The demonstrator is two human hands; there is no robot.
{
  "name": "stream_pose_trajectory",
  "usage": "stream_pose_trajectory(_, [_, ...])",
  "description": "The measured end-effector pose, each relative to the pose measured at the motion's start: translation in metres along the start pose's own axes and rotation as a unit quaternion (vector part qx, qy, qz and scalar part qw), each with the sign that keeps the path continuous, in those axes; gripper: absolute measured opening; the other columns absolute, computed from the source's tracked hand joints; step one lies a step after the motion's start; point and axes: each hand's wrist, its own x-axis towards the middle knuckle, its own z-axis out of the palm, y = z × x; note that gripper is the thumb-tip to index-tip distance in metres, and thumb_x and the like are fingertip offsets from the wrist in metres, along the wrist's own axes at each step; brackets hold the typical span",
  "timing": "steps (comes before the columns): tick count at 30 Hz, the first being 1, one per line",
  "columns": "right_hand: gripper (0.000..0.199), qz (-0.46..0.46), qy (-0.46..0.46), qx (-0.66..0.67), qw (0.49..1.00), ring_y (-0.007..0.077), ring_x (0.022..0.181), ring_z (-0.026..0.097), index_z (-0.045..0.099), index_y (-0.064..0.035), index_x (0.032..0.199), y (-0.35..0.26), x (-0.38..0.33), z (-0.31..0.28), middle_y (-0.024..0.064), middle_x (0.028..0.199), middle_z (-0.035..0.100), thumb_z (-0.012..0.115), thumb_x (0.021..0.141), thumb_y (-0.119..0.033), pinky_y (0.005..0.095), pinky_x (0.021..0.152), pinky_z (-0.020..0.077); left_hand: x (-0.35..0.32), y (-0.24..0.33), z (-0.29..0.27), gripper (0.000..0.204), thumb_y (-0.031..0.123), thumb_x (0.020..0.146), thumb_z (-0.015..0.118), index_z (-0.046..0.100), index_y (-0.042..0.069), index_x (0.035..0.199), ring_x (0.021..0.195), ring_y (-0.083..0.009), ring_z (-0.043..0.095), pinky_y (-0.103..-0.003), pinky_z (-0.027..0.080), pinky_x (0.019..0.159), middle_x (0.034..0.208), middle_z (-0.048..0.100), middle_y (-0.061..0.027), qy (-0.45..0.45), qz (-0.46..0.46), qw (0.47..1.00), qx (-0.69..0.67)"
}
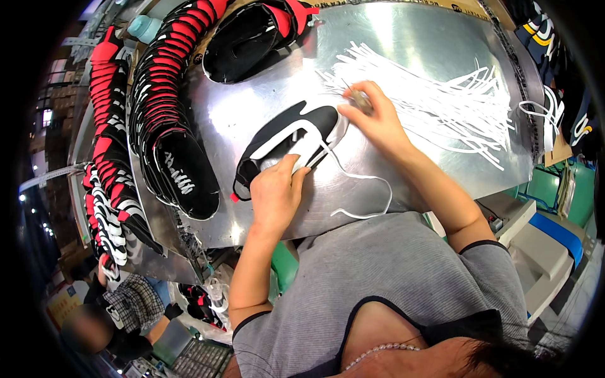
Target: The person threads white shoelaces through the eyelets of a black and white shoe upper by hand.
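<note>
A black shoe upper with a white strip around its opening lies on the metal tabletop. My left hand grips its near side, fingers closed over the white part. From the upper a white shoelace trails right and curls back towards me on the table. My right hand is raised just right of the upper's toe. Its fingers are bent around a small brownish object, too blurred to name. A pile of loose white shoelaces lies beyond and to the right of this hand.
Long rows of nested black and red uppers line the left side of the metal table. Another black and red upper lies at the far side. A blue-green cup stands far left. Another person is at lower left.
</note>
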Motion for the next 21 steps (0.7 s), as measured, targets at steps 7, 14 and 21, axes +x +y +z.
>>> stream_pose_trajectory(7, [0.028, 0.132, -0.117, -0.046, 0.983, 0.0062, 0.057, 0.042, 0.065, -0.006, 0.08, -0.001, -0.044, 0.018, -0.004, 0.059, 0.049, 0.075, 0.086, -0.031, 0.0271, 0.054, 0.0377, -0.001, 0.024, 0.004, 0.017, 0.006, 0.083, 0.071, 0.064, 0.003, 0.098, 0.066, -0.0308, 0.063, -0.039, 0.048, 0.059, 0.076, 0.064, -0.0123, 0.169, 0.064, 0.981, -0.069])
stream_pose_trajectory(14, [0.028, 0.052, -0.373, -0.119, 0.919, 0.0084, 0.057, 0.038, 0.063, -0.007, 0.076, -0.01, -0.093, -0.03, -0.0009, 0.06, 0.041, 0.071, 0.091, -0.03, 0.0303, 0.054, 0.0328, 0.006, 0.011, -0.053, 0.02, 0.013, 0.089, 0.07, 0.064, -0.001, 0.104, 0.063, -0.0332, 0.062, -0.039, 0.047, 0.059, 0.075, 0.063, -0.0196, 0.262, 0.039, 0.962, -0.064])
stream_pose_trajectory(21, [0.033, -0.013, -0.327, -0.028, 0.945, 0.0113, 0.057, 0.04, 0.058, -0.0047, 0.072, -0.024, -0.122, -0.074, -0.0002, 0.059, 0.041, 0.073, 0.089, -0.029, 0.0305, 0.056, 0.0336, 0.0, 0.013, -0.051, 0.028, 0.016, 0.09, 0.071, 0.066, 0.002, 0.113, 0.062, -0.0224, 0.065, -0.032, 0.051, 0.061, 0.074, 0.066, -0.0159, 0.153, -0.001, 0.975, -0.159])
